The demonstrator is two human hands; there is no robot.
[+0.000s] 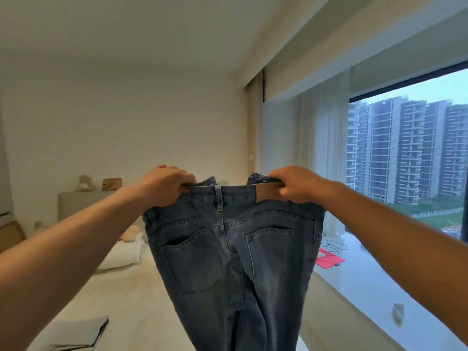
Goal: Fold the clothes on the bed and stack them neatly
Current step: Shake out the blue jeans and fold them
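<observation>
A pair of dark blue jeans hangs in the air in front of me, back pockets facing me, legs dropping out of the bottom of the frame. My left hand grips the waistband at its left end. My right hand grips the waistband at its right end, by the brown leather patch. Both arms are stretched forward at chest height. Below the jeans lies the cream bed. A folded grey garment lies on the bed at the lower left.
White pillows and a beige soft toy lie at the bed's head, before a grey headboard. A wide white window sill runs along the right, carrying a red pad and cables.
</observation>
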